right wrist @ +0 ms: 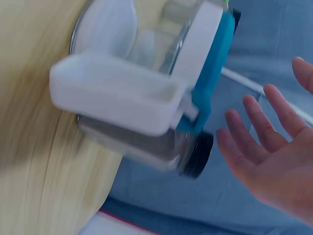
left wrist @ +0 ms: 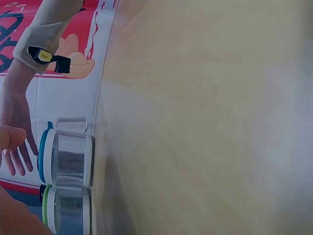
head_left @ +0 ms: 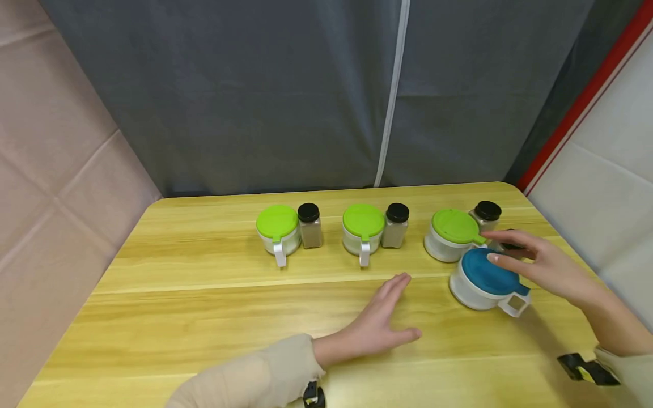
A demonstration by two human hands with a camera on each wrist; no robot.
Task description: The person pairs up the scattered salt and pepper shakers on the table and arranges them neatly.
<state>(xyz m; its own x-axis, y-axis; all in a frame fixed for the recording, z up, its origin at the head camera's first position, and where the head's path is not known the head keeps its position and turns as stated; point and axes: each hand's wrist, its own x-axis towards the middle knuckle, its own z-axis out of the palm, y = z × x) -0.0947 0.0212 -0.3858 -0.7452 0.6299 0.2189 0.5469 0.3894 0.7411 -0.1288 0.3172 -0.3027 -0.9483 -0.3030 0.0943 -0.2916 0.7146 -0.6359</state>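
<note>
My right hand (head_left: 548, 266) hovers over a white-and-clear seasoning jar with a blue lid (head_left: 487, 275), fingers loosely bent. In the right wrist view, a gap shows between that hand (right wrist: 281, 152) and the jar's blue lid (right wrist: 215, 58); the jar's white handle (right wrist: 117, 98) faces the camera. Just behind it stands a green-lidded jar (head_left: 454, 226). Partly covered by my right hand is a black-capped bottle (head_left: 512, 245), with another black-capped bottle (head_left: 486, 212) behind. My left hand (head_left: 374, 320) is held above the table, fingers extended and thumb apart, touching nothing.
Along the back of the wooden table (head_left: 204, 317) stand two more green-lidded jars, one at left (head_left: 277, 224) and one at centre (head_left: 363, 224). Each has a black-capped bottle beside it, one left (head_left: 310, 229) and one centre (head_left: 395, 229). A grey curtain (head_left: 255, 102) hangs behind.
</note>
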